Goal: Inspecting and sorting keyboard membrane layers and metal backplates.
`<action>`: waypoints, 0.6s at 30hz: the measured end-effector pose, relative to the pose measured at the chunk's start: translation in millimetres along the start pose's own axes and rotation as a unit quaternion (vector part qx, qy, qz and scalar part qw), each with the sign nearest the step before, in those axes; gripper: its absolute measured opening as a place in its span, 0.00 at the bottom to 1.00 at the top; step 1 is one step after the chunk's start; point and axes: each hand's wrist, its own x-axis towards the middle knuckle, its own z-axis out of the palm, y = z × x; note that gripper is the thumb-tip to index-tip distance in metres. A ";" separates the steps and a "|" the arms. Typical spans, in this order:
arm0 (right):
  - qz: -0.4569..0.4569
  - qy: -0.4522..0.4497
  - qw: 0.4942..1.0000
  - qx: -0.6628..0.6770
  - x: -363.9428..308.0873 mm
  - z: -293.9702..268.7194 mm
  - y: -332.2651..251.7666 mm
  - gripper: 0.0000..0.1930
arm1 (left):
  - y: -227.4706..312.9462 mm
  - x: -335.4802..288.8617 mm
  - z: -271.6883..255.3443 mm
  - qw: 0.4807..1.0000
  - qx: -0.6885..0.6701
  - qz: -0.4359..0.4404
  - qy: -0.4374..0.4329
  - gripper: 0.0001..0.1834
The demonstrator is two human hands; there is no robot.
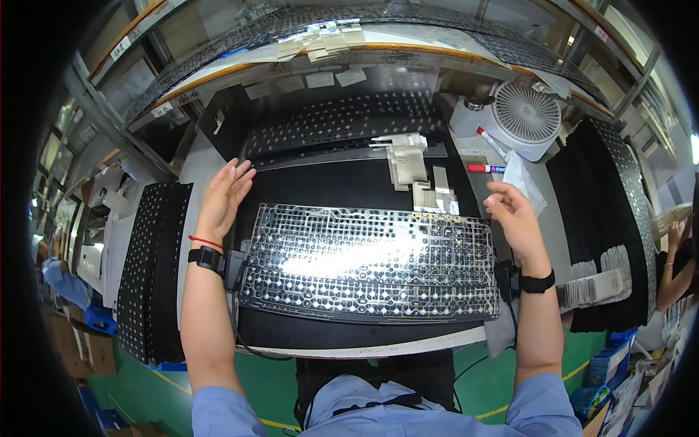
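A stack of clear keyboard membrane sheets (291, 291), printed with dark circuit lines and rows of pads, lies on the black work mat (320, 186) in front of me. Glare whitens its middle. My left hand (227, 195) is raised at the stack's upper left corner, fingers stretched, nothing in it. Beyond the upper right corner, my right hand (515, 218) hovers with loosely curled fingers and the thumb apart; I see nothing held. Pale flexible tail strips (408, 166) lie on the mat behind the stack, several more (435, 197) at its back edge.
Behind the mat rises a black dotted panel (342, 120). At right are a white fan (527, 116), a red-capped marker (484, 169), a white cloth (526, 182) and dark sheets (582, 182) with a strip bundle (597, 285). Dotted black sheets (138, 269) are stacked left. A shelf (408, 48) spans the back.
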 end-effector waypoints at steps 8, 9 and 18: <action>0.020 -0.154 0.970 -0.190 -5.3 0.2 -1.5 0.14 | 4.2 -5.5 -4.6 0.992 0.065 -0.058 -0.087 0.24; 0.025 -0.150 0.972 -0.180 -4.9 -1.3 -1.4 0.12 | 5.1 -7.3 0.0 0.992 0.066 -0.068 -0.088 0.24; 0.017 -0.041 0.999 -0.019 -0.9 0.7 5.9 0.04 | -1.6 -5.8 -4.1 0.956 0.180 -0.128 -0.191 0.14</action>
